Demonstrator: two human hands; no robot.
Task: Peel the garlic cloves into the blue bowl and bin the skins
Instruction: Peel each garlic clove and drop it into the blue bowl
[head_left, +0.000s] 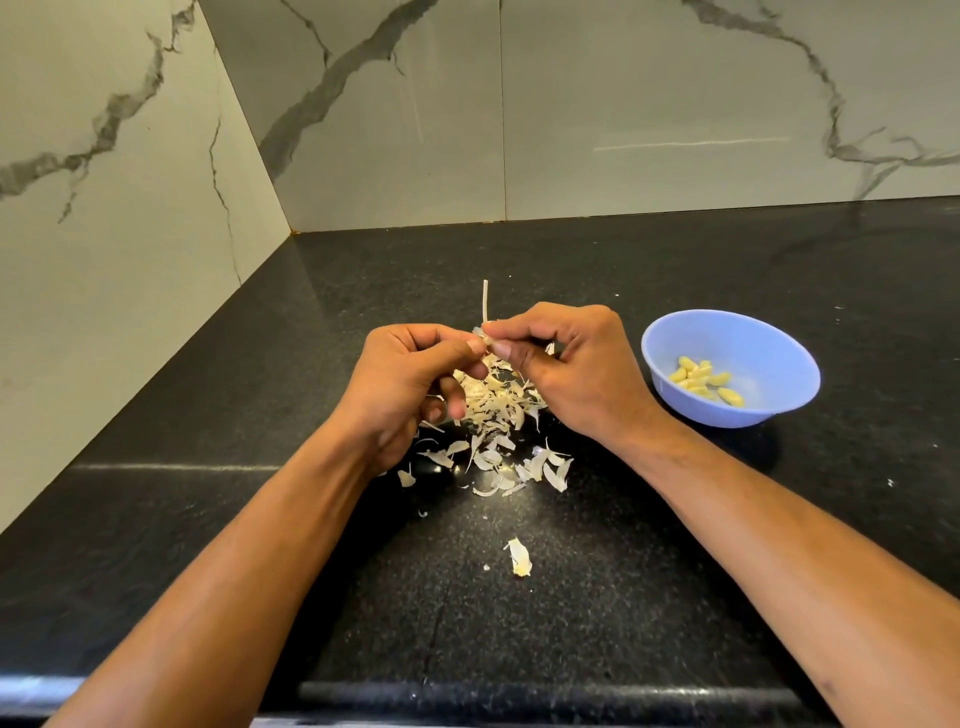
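My left hand (415, 382) and my right hand (569, 364) meet above the counter and pinch one small garlic clove (488, 340) between their fingertips; most of the clove is hidden by my fingers. Under the hands lies a heap of pale garlic skins (498, 426). A thin pale stalk (485, 301) sticks up just behind the hands. The blue bowl (769, 343) stands to the right of my right hand and holds several peeled yellowish cloves (704, 382).
The black speckled counter (675, 571) meets marble-look walls at the back and left, forming a corner. A single scrap of skin (519, 557) lies nearer the front edge. No bin is in view.
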